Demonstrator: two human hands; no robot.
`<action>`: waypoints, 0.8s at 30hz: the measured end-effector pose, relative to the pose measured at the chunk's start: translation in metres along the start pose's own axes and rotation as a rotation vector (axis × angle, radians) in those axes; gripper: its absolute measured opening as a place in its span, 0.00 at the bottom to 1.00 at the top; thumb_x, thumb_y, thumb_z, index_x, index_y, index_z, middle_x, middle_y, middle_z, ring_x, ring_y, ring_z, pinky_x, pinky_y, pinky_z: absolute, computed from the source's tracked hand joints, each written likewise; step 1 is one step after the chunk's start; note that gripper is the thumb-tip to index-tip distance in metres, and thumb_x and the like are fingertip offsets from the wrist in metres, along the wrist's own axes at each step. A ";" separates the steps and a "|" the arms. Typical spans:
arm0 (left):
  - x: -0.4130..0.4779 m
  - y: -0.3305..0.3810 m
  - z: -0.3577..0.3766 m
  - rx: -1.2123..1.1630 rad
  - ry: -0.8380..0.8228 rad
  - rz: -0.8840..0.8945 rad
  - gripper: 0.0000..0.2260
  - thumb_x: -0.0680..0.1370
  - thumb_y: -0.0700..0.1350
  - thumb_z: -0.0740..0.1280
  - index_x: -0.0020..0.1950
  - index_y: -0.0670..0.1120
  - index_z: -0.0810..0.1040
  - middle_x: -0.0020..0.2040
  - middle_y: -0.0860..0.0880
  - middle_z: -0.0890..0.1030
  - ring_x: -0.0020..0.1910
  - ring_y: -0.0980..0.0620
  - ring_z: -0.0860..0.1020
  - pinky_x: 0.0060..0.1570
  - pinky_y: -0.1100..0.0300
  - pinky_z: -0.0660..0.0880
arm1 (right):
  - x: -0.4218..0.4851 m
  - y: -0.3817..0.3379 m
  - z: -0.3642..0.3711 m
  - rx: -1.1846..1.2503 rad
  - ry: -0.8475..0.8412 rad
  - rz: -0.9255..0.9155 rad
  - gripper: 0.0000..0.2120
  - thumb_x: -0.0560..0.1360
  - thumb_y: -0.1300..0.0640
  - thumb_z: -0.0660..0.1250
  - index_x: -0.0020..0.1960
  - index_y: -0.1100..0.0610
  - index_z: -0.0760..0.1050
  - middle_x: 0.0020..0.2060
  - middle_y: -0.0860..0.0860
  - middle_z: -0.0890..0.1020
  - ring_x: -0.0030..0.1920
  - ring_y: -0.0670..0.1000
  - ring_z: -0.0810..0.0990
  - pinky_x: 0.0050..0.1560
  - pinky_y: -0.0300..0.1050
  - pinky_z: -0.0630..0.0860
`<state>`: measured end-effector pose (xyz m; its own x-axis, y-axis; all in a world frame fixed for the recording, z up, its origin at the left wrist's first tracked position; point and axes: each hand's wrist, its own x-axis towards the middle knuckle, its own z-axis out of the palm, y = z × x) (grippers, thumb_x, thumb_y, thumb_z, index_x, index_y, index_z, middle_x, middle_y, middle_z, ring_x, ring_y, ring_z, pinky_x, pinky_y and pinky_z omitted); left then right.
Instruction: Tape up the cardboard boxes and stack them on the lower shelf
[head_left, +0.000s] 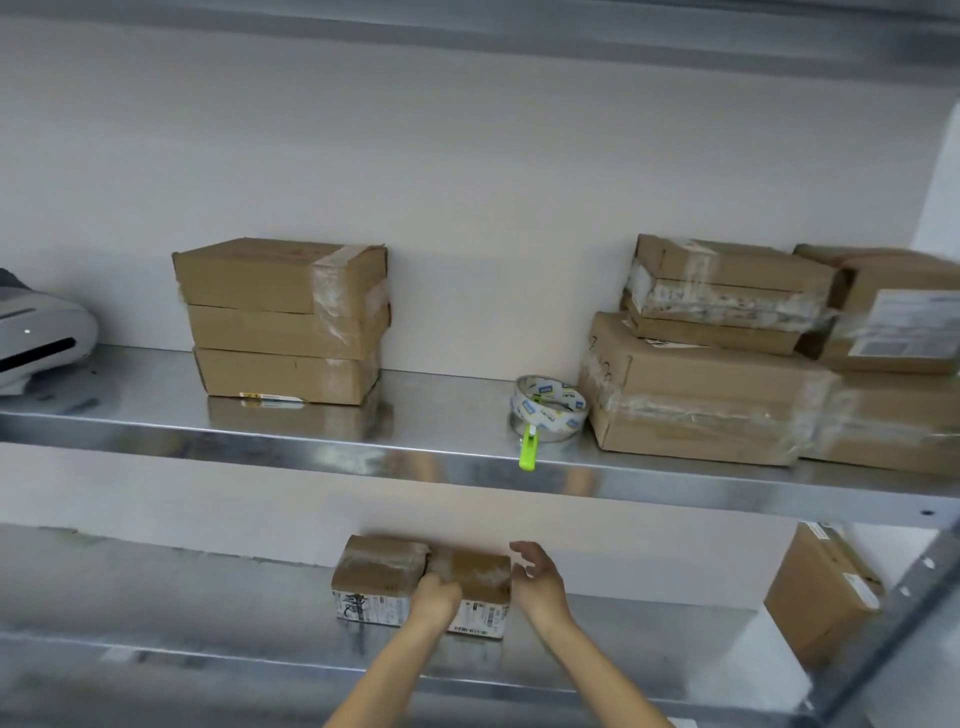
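Observation:
Two small taped cardboard boxes sit side by side on the lower metal shelf (182, 623): a left box (374, 577) and a right box (480, 584). My left hand (439, 597) rests against the front of the right box, fingers curled; whether it grips the box is unclear. My right hand (537, 577) hovers at that box's right end, fingers spread, holding nothing. A roll of clear tape (548, 408) with a green cutter lies on the upper shelf (311, 441), near its front edge.
On the upper shelf stand a stack of three taped boxes (283, 322) at left and a pile of larger taped boxes (753, 353) at right. A white device (36, 332) sits far left. Another brown box (821, 597) leans at the lower right beside the shelf post.

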<state>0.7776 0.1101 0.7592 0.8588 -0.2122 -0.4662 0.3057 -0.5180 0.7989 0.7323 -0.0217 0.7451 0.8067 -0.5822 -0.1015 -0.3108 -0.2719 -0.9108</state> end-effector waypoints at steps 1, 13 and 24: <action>-0.004 0.003 -0.002 -0.019 0.007 0.020 0.17 0.81 0.41 0.57 0.69 0.36 0.69 0.64 0.38 0.76 0.60 0.42 0.76 0.55 0.56 0.72 | -0.003 -0.005 -0.003 0.005 -0.003 -0.012 0.15 0.77 0.70 0.58 0.59 0.60 0.75 0.62 0.55 0.77 0.62 0.56 0.75 0.55 0.38 0.72; -0.084 0.050 -0.044 -0.369 0.044 0.216 0.13 0.79 0.33 0.58 0.63 0.40 0.73 0.55 0.38 0.80 0.48 0.47 0.76 0.44 0.59 0.70 | -0.068 -0.085 -0.032 0.174 -0.048 -0.190 0.14 0.77 0.69 0.59 0.58 0.59 0.76 0.56 0.52 0.80 0.56 0.50 0.77 0.42 0.28 0.72; -0.183 0.082 -0.102 -0.451 0.070 0.470 0.12 0.79 0.35 0.59 0.59 0.45 0.75 0.48 0.45 0.83 0.48 0.49 0.81 0.49 0.59 0.72 | -0.135 -0.161 -0.061 0.308 -0.239 -0.345 0.09 0.79 0.64 0.60 0.56 0.56 0.76 0.51 0.56 0.82 0.50 0.53 0.81 0.55 0.50 0.76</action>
<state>0.6877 0.1909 0.9488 0.9631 -0.2687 -0.0152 0.0208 0.0181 0.9996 0.6424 0.0542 0.9301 0.9394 -0.2976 0.1700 0.1271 -0.1582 -0.9792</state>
